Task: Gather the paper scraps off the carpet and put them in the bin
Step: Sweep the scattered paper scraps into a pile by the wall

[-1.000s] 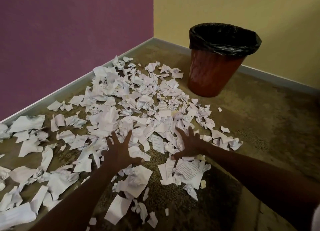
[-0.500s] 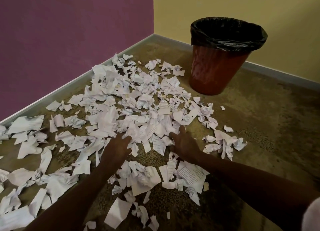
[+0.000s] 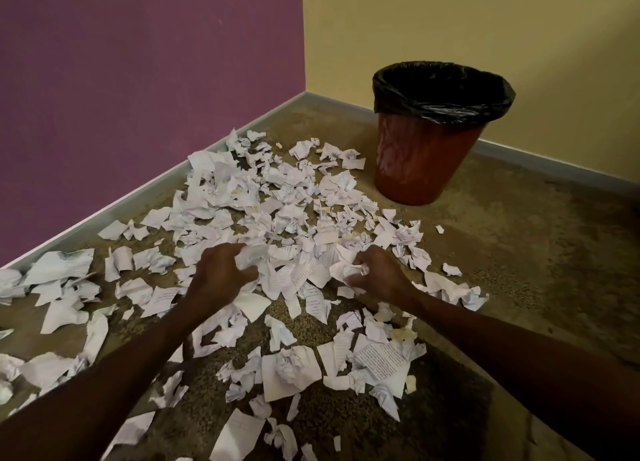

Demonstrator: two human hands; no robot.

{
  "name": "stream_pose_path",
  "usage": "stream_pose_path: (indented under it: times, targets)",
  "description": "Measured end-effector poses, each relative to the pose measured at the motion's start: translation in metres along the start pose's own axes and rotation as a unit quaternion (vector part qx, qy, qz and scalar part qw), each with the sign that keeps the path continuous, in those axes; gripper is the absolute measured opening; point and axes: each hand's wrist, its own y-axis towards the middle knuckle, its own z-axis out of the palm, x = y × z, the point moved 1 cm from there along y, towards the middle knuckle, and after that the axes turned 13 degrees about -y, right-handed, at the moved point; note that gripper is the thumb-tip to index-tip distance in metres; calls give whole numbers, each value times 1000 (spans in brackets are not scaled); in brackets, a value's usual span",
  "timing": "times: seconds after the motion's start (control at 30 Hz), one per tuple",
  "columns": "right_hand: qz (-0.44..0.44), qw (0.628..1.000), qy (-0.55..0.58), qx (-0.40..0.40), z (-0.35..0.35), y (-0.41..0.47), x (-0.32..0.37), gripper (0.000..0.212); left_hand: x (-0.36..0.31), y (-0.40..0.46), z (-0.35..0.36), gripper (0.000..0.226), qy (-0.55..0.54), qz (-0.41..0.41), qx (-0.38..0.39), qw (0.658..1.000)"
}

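While both of your hands sit low in the middle of the litter, the relation that governs the carry is plain: the red bin with the black liner (image 3: 429, 163) stands at about one o'clock from your right hand (image 3: 379, 277) and well apart from both hands, with scraps covering most of the floor between.

Your left hand (image 3: 221, 277) has its fingers curled round a crumpled wad of paper (image 3: 250, 258). Your right hand pinches a smaller crumpled wad (image 3: 355, 272), fingers closed on it. Whether either wad is clear of the floor cannot be told.

Your right hand is the nearer to the bin, which stands upright with its mouth open.

The torn paper scraps (image 3: 277, 201) lie across the carpet (image 3: 519, 253) in a band running from seven o'clock to one o'clock, along the grey skirting of the purple wall (image 3: 138, 80) at ten o'clock. Bare carpet lies at three o'clock, to the right of the bin. In my judgement that side gives the freest approach, and loose handfuls may shed pieces on the way.
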Motion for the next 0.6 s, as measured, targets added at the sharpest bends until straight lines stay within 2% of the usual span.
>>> stream_pose_path:
  times: [0.1, 0.23, 0.3, 0.37, 0.43, 0.5, 0.6]
  targets:
    - [34, 998, 57, -20, -18, 0, 12, 34, -23, 2, -13, 67, -37, -30, -26, 999]
    - [85, 975, 200, -41, -48, 0, 27, 40, -38, 11, -19, 69, -138, -79, -69, 985]
    - [93, 961, 258, -43, -64, 2, 32, 38, -48, 16, -19, 76, -203, -106, -85, 970]
    - [100, 951, 289, -53, -78, 7, 32, 27, -59, 23, -18, 87, -251, -133, -93, 954]
    - [100, 943, 309, -71, -93, 11, 33, 18, -71, 32, -15, 86, -296, -147, -98, 939]
    - [99, 931, 340, -89, -109, 15, 34, 22, -85, 42, -12, 76, -337, -143, -98, 926]
    - [93, 918, 368, -118, -135, 23, 33, 26, -117, 58, -10, 80, -381, -142, -97, 908]
